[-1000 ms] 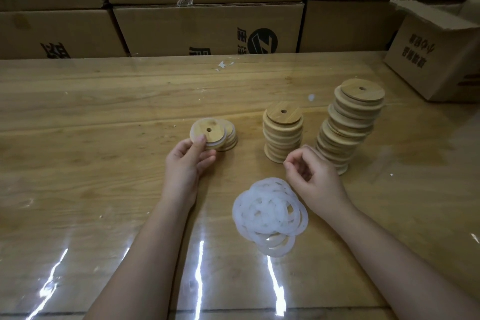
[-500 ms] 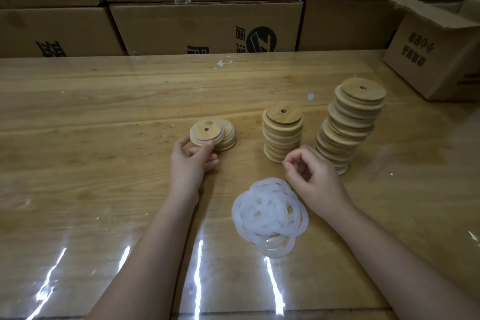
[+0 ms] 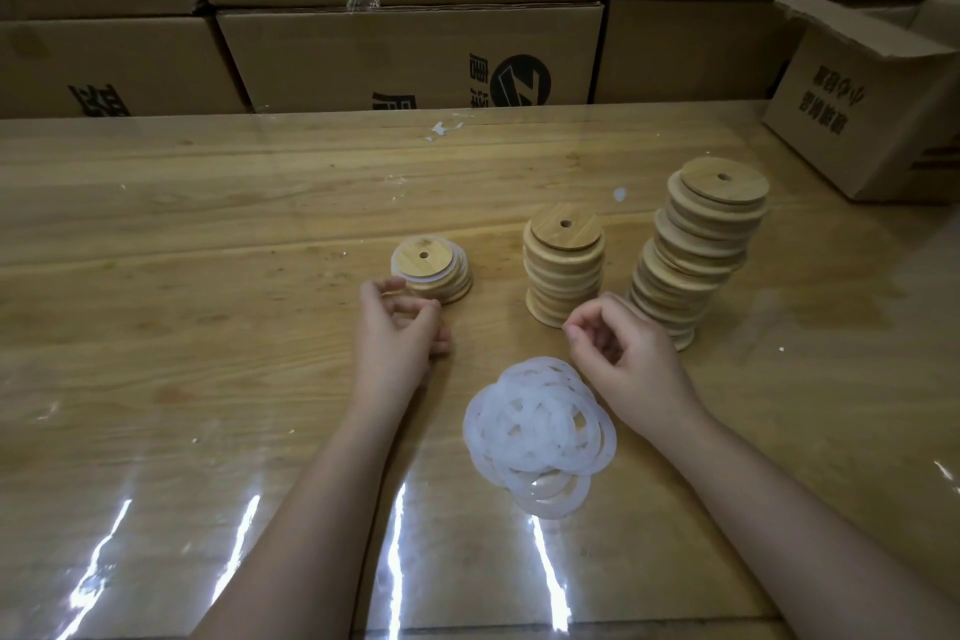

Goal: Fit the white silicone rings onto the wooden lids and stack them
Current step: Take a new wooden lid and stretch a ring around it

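A short stack of wooden lids with white rings fitted [image 3: 431,270] sits left of centre on the table. My left hand [image 3: 397,335] lies just in front of it with fingers loosely curled, holding nothing. Two taller stacks of bare wooden lids stand to the right: a middle stack [image 3: 563,265] and a leaning right stack [image 3: 698,244]. My right hand [image 3: 618,353] hovers in front of the middle stack, fingers loosely curled and empty. A pile of white silicone rings [image 3: 540,431] lies on the table between my forearms.
Cardboard boxes [image 3: 410,52] are stacked along the far edge of the wooden table [image 3: 208,234]. An open cardboard box [image 3: 862,104] stands at the back right. A glossy clear film covers the tabletop. Small white scraps [image 3: 444,127] lie near the back.
My left hand has let go of the top lid on the short ringed stack and drawn back toward me. The right hand has barely moved.
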A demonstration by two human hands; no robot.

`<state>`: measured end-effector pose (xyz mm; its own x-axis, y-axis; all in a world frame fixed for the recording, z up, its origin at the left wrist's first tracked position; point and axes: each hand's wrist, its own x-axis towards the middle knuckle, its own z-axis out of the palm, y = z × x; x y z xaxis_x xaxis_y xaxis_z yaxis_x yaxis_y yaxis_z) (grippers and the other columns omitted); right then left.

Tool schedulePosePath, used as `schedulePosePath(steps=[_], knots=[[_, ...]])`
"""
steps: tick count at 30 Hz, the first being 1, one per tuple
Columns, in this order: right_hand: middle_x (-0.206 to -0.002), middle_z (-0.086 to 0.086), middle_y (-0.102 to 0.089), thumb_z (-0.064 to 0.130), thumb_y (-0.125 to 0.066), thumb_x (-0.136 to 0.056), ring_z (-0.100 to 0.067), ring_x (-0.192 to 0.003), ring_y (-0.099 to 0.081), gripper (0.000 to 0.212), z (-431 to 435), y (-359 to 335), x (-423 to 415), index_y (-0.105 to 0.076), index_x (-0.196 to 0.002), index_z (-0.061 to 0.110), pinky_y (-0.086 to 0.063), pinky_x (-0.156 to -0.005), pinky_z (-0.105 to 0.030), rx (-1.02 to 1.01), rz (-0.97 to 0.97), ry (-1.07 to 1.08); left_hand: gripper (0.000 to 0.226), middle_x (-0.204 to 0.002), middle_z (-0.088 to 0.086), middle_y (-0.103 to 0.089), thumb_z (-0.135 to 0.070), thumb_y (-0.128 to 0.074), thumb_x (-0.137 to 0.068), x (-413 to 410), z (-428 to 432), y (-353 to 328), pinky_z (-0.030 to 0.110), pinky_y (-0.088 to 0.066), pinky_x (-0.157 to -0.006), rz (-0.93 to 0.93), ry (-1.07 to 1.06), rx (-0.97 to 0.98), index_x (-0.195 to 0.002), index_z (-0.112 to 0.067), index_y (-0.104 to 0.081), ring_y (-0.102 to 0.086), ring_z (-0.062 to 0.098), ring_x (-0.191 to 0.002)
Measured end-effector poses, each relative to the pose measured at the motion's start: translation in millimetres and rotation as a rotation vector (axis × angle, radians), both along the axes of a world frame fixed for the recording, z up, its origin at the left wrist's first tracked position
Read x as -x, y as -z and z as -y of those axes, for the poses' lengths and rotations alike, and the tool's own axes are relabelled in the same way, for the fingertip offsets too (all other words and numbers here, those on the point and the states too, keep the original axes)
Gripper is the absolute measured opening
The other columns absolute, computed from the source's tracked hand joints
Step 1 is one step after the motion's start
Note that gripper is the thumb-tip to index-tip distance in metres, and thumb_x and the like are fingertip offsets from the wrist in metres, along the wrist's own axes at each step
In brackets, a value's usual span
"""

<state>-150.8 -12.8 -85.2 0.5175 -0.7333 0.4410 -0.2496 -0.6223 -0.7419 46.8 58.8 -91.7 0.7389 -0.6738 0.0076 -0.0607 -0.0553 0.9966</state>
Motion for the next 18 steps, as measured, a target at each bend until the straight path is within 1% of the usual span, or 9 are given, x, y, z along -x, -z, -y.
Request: schedulePosePath(steps=[2, 3, 5, 7, 9, 11, 13, 16, 18], knots=[[-0.072, 0.003, -0.055, -0.002, -0.061, -0.083, -0.012, -0.066, -0.05, 0.009, 0.0, -0.1, 0.0, -0.061, -0.079, 0.006, -0.039, -0.058, -0.013, -0.004, 0.003, 0.004, 0.024, -0.081, -0.005, -0.062, -0.007, -0.057, -0.088, 0.6, 0.8, 2.4, 0.023, -0.046, -0.046, 0.05, 0.003, -0.026, -0.096, -0.025, -0.042, -0.063, 0.009, -0.048], [-0.072, 0.004, -0.055, -0.002, -0.061, -0.083, -0.011, -0.065, -0.05, 0.009, 0.0, 0.0, 0.1, -0.061, -0.079, 0.006, -0.039, -0.057, -0.013, -0.004, 0.004, 0.005, 0.024, -0.081, -0.005, -0.062, -0.008, -0.057, -0.087, 0.5, 1.2, 3.1, 0.022, -0.044, -0.045, 0.062, 0.005, -0.032, -0.095, -0.026, -0.042, -0.063, 0.009, -0.049], [-0.071, 0.004, -0.055, -0.002, -0.061, -0.083, -0.012, -0.065, -0.05, 0.009, -0.3, 0.0, 0.5, -0.061, -0.079, 0.006, -0.039, -0.057, -0.013, -0.004, 0.006, 0.004, 0.025, -0.08, -0.007, -0.062, -0.008, -0.056, -0.087, -0.1, 1.5, 3.9, 0.02, -0.04, -0.044, 0.076, 0.011, -0.042, -0.103, -0.024, -0.044, -0.062, 0.008, -0.049], [-0.071, 0.004, -0.055, -0.002, -0.06, -0.083, -0.012, -0.065, -0.05, 0.01, -0.4, -0.1, 0.6, -0.061, -0.079, 0.006, -0.039, -0.057, -0.014, -0.005, 0.006, 0.0, 0.029, -0.078, -0.008, -0.061, -0.007, -0.056, -0.087, -0.4, 1.3, 4.3, 0.018, -0.041, -0.044, 0.096, 0.026, -0.051, -0.11, -0.02, -0.046, -0.061, 0.006, -0.049], [-0.071, 0.004, -0.055, -0.002, -0.06, -0.083, -0.012, -0.065, -0.05, 0.01, -0.4, -0.3, 0.2, -0.061, -0.079, 0.006, -0.039, -0.057, -0.014, 0.002, 0.004, 0.0, 0.03, -0.076, -0.006, -0.06, -0.005, -0.056, -0.087, 0.0, 1.2, 4.7, 0.022, -0.046, -0.05, 0.112, 0.042, -0.045, -0.113, -0.017, -0.046, -0.06, 0.006, -0.049], [-0.071, 0.003, -0.055, -0.002, -0.061, -0.083, -0.012, -0.065, -0.05, 0.009, -0.1, -0.4, 0.1, -0.061, -0.079, 0.005, -0.039, -0.057, -0.014, 0.007, 0.003, 0.0, 0.031, -0.075, -0.003, -0.059, -0.002, -0.056, -0.087, 0.6, 1.1, 4.4, 0.029, -0.051, -0.058, 0.118, 0.052, -0.031, -0.114, -0.015, -0.046, -0.059, 0.007, -0.05], [-0.071, 0.003, -0.055, -0.003, -0.061, -0.083, -0.013, -0.065, -0.05, 0.009, -0.2, -0.5, 0.1, -0.061, -0.079, 0.005, -0.039, -0.057, -0.014, 0.006, 0.002, 0.001, 0.032, -0.074, -0.003, -0.058, -0.001, -0.055, -0.087, 0.6, 1.3, 4.4, 0.034, -0.052, -0.062, 0.128, 0.053, -0.029, -0.114, -0.016, -0.046, -0.059, 0.008, -0.05], [-0.071, 0.002, -0.055, -0.003, -0.061, -0.083, -0.014, -0.065, -0.05, 0.009, 0.0, -0.3, 0.4, -0.061, -0.079, 0.005, -0.039, -0.057, -0.014, 0.002, 0.001, 0.004, 0.032, -0.07, -0.006, -0.059, -0.002, -0.056, -0.086, -0.4, 1.9, 6.1, 0.034, -0.05, -0.058, 0.149, 0.056, -0.042, -0.115, -0.014, -0.048, -0.059, 0.008, -0.049], [-0.071, 0.001, -0.056, -0.003, -0.061, -0.083, -0.014, -0.065, -0.05, 0.009, 0.0, -0.2, 0.5, -0.061, -0.079, 0.004, -0.039, -0.057, -0.014, 0.004, -0.001, 0.008, 0.033, -0.065, -0.009, -0.061, -0.003, -0.056, -0.086, -0.4, 1.8, 6.6, 0.036, -0.051, -0.061, 0.165, 0.057, -0.042, -0.115, -0.015, -0.048, -0.059, 0.009, -0.049]])
